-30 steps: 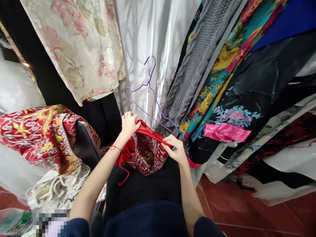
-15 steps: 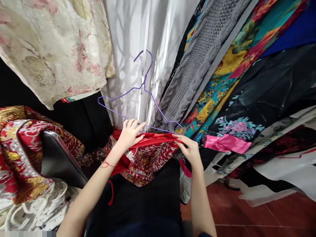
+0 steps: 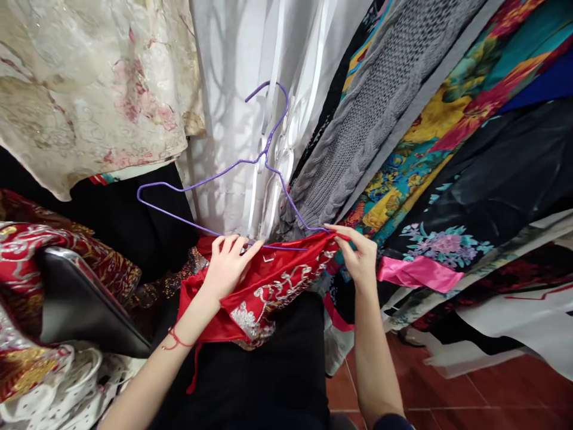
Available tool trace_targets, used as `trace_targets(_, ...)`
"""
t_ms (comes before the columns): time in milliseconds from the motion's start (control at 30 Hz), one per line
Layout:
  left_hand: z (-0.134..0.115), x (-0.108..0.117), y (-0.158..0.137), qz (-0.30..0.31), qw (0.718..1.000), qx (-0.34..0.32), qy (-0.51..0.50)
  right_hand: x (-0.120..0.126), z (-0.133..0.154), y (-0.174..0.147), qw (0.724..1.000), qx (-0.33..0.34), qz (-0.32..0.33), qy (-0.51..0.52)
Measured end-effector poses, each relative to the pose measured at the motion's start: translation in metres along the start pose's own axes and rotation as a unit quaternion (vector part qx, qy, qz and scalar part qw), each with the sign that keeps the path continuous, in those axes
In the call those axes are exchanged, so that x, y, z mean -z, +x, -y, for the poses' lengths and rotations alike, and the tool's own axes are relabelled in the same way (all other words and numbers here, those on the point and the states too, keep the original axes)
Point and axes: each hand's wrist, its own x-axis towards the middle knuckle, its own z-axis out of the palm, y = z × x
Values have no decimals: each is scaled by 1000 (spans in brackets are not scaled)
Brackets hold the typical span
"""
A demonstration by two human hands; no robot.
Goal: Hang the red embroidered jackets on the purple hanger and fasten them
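A purple wire hanger (image 3: 215, 174) stands upright in front of me, hook at the top. Its right corner is tucked inside the waist opening of a red satin garment (image 3: 264, 283) with silver embroidery, which drapes over my lap. Curled over the hanger's bottom bar is my left hand (image 3: 230, 266), closed; whether it also pinches the cloth I cannot tell. My right hand (image 3: 358, 254) is closed on the garment's edge at the hanger's right corner, thumb and fingers pinching the red fabric there.
Patterned clothes hang at the right, with a grey cable-knit piece (image 3: 367, 107) among them. A cream floral garment (image 3: 98, 89) hangs at upper left. A dark chair back (image 3: 85, 304) with red-gold cloth over it stands at left. White curtain (image 3: 228, 71) is behind.
The garment's opening has been spread wider, and the hanger's right end has gone down into it. My right hand has shifted slightly right and up; my left hand has moved slightly down.
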Motion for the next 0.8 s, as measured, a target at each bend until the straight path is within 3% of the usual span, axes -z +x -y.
trace_targets(133, -3, -2, 0, -5, 1000, -7, 26, -15, 12, 32, 998, 34, -49, 23)
trace_targets(300, 8, 5, 1, -4, 1000, 1, 9, -43, 23, 43, 995, -19, 80, 55)
trace_targets(433, 20, 15, 3, 7, 1000, -3, -21, -56, 31, 39, 993, -42, 85, 66)
trace_targets(533, 23, 22, 2, 5, 999, -8, -40, -58, 35, 39, 990, -21, 127, 58)
trace_targets(600, 24, 22, -3, -36, 997, 7, -70, -57, 35, 39, 987, 1, 155, 50)
trace_targets(667, 26, 14, -16, -116, 985, 78, -102, -57, 34, 38, 987, 13, 157, 42)
trace_targets(733, 33, -3, -36, -166, 955, 200, -141, -57, 32, 37, 988, 18, 148, 33)
trace_targets(800, 43, -24, -62, -83, 914, 326, -227, -57, 31, 36, 989, 22, 148, 22)
